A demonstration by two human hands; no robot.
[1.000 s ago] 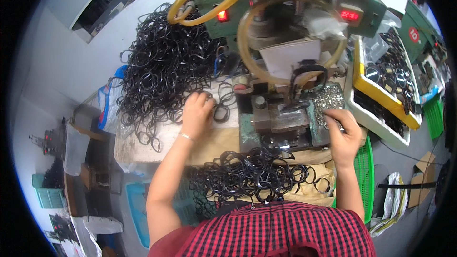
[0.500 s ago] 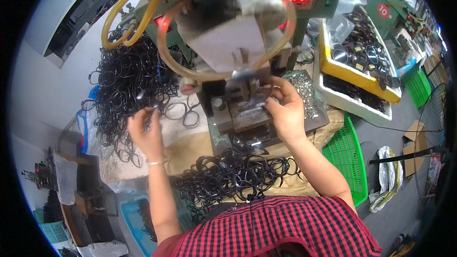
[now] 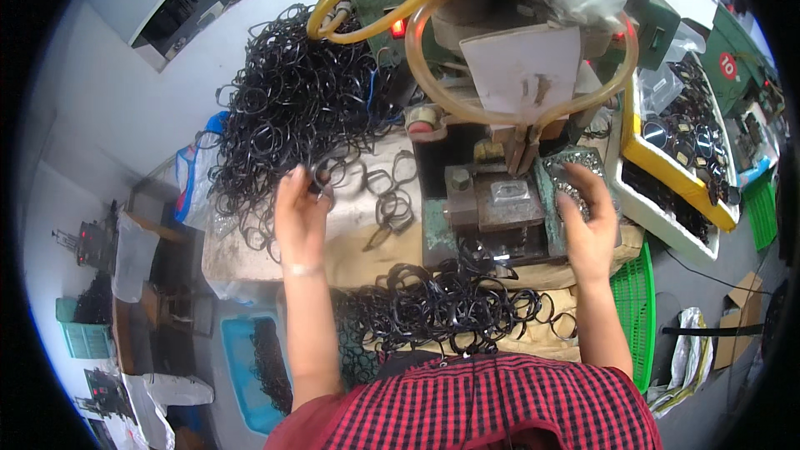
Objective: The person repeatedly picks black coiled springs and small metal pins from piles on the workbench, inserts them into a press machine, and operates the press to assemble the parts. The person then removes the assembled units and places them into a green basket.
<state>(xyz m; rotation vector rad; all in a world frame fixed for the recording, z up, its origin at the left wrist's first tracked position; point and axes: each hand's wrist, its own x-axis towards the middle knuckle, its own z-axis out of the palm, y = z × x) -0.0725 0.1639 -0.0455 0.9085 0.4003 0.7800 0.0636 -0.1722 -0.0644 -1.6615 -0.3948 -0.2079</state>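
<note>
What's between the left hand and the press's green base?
Head view: a few loose black eyeglass frames on the pale tabletop lie between the left hand and the green base.

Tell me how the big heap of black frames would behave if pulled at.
The heap would likely come away in clumps, since its open loops overlap and look tangled. Its pieces are probably light, being thin-rimmed and open. They may be fairly stiff: loose frames beside it show rounded outlines.
</note>
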